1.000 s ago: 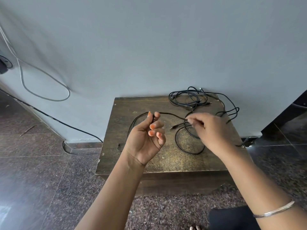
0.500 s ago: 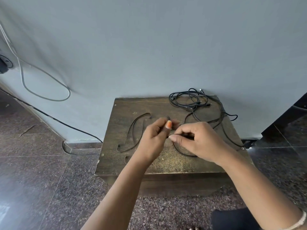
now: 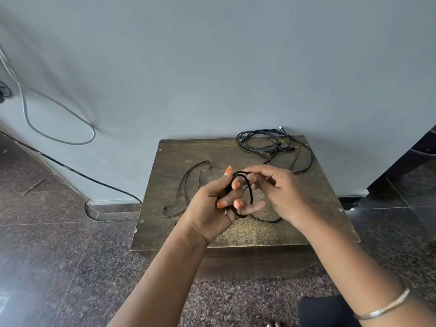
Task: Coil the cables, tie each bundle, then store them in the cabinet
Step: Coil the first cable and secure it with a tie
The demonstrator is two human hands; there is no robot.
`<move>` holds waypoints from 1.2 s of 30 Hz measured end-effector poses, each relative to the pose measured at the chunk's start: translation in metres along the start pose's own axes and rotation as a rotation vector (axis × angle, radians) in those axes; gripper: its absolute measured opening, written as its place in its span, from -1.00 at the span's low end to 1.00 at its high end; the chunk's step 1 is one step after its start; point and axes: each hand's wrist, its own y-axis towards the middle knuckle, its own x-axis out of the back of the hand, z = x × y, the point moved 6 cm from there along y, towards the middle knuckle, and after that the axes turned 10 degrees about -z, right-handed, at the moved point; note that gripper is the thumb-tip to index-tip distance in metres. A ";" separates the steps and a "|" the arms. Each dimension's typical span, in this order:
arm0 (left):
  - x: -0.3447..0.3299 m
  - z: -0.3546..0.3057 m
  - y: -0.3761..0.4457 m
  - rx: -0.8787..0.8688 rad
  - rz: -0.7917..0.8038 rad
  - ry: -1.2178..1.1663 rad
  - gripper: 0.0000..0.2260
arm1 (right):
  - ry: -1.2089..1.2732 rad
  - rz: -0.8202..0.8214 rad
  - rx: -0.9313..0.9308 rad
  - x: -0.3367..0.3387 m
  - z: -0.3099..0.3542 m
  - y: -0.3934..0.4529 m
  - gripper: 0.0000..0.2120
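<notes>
A thin black cable forms a small loop above the dark wooden table. My left hand holds the loop, its fingers curled through it. My right hand pinches the top of the same loop at the fingertips. The cable's tail drops to the table below my hands. A loose black strap-like cable lies on the table's left half. A tangled pile of black cables sits at the table's far right corner against the wall.
The table stands against a pale blue wall. A white cable hangs looped on the wall at left, and a black cable runs along the wall base. The floor is dark speckled tile. A dark opening is at right.
My hands came together from apart, and the cable between them was gathered into a small loop held in my left hand. The cable on the table shortened toward my hands.
</notes>
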 end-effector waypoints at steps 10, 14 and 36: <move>0.022 -0.029 0.002 -0.359 -0.219 -0.303 -0.65 | -0.548 0.357 0.125 -0.032 0.021 -0.021 -0.81; 0.023 -0.030 0.003 -0.436 -0.271 -0.062 -0.70 | -0.585 0.395 0.142 -0.028 0.028 -0.024 -0.76; 0.007 -0.006 0.002 -0.274 -0.097 0.785 -0.45 | -0.044 -0.075 0.161 0.011 0.026 0.000 -0.85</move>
